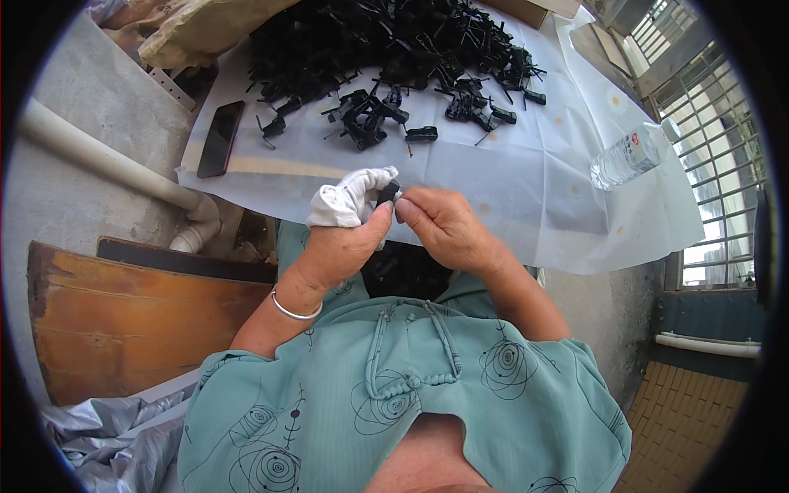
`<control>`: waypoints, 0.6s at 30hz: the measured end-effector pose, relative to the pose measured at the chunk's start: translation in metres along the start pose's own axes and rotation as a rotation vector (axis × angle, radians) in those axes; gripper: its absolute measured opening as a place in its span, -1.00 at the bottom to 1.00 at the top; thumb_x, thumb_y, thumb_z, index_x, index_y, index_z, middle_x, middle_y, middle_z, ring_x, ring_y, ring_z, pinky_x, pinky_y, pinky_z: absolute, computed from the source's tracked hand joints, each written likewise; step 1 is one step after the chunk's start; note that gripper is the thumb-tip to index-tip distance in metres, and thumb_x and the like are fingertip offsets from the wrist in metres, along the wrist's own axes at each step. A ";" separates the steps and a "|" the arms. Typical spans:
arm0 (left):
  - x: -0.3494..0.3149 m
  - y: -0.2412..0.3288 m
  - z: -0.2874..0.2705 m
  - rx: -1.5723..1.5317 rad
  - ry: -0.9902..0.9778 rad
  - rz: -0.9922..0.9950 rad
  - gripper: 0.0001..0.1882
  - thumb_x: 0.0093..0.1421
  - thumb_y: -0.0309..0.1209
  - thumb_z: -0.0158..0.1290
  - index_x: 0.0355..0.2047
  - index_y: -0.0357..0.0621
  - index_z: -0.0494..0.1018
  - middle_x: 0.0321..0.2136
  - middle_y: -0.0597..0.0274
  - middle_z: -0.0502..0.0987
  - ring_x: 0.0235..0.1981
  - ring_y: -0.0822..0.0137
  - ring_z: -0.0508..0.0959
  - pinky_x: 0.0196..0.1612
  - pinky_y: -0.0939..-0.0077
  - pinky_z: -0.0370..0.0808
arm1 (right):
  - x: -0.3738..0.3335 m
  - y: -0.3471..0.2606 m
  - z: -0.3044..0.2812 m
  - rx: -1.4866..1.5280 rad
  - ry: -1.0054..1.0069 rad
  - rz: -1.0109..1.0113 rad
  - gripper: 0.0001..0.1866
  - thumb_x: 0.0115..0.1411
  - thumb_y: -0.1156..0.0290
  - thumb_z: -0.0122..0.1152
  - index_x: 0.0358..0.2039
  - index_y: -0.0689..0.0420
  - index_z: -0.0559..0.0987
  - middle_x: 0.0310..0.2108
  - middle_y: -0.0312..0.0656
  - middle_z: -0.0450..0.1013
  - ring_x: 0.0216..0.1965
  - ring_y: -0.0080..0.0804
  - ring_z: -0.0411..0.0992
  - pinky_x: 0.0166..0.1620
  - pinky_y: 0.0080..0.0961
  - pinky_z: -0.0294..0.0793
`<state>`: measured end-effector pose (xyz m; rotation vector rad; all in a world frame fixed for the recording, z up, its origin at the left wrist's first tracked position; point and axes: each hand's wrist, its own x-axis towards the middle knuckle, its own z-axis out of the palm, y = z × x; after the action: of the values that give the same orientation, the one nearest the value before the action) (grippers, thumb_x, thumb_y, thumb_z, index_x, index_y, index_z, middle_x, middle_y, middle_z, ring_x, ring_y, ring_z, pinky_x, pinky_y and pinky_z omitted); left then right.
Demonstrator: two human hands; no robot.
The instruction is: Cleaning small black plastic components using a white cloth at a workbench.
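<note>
My left hand (349, 234), with a white cloth (343, 202) around its fingers, grips a small black plastic part (388, 193) between thumb and fingers. Right beside it, my right hand (444, 226) is closed in a pinch at the part's edge; whatever lies between those fingertips is too small to make out. Beyond my hands, a large heap of similar black parts (362, 49) with thin rods covers the far side of the table. Several loose ones lie nearer, among them a single black part (422, 134) just ahead of my hands. Dark pieces (407, 271) show in my lap below.
A pale plastic sheet (526, 189) covers the table. On its left lies a dark phone (221, 140); on its right, a clear water bottle (629, 158) on its side. A wooden board (140, 320) and a pipe (107, 160) are at the left, a barred window (715, 156) at the right.
</note>
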<state>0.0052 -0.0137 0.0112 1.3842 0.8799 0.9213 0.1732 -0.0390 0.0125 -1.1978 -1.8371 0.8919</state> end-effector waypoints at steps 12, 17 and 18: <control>0.004 -0.017 0.001 0.139 -0.037 0.205 -0.67 0.07 -0.55 0.00 -0.12 -0.33 0.29 -0.30 0.20 0.43 -0.31 0.48 0.41 -0.21 0.62 0.39 | 0.002 0.018 0.013 0.393 -0.031 0.210 -0.74 0.25 0.32 -0.06 -0.40 0.27 0.47 -0.52 -0.39 0.37 -0.46 -0.69 0.25 -0.35 -0.66 0.31; 0.010 -0.011 -0.012 -0.087 -0.091 0.167 -0.72 0.17 -0.53 -0.05 -0.10 -0.25 0.21 -0.32 0.27 0.40 -0.36 0.55 0.35 -0.30 0.68 0.37 | -0.002 0.012 -0.002 0.036 -0.035 0.174 -0.82 0.15 0.36 0.08 -0.38 0.24 0.49 -0.61 -0.36 0.32 -0.55 -0.69 0.21 -0.46 -0.65 0.26; 0.009 -0.006 -0.011 -0.193 -0.106 0.079 -0.72 0.19 -0.51 -0.09 -0.09 -0.26 0.20 -0.35 0.27 0.40 -0.46 0.57 0.32 -0.40 0.73 0.33 | -0.003 0.012 -0.003 -0.011 -0.123 0.211 -0.84 0.10 0.39 0.14 -0.38 0.24 0.50 -0.64 -0.34 0.30 -0.58 -0.69 0.20 -0.50 -0.66 0.24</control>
<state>-0.0015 -0.0012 0.0052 1.2954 0.6428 0.9575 0.1814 -0.0376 0.0030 -1.3898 -1.8370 1.0952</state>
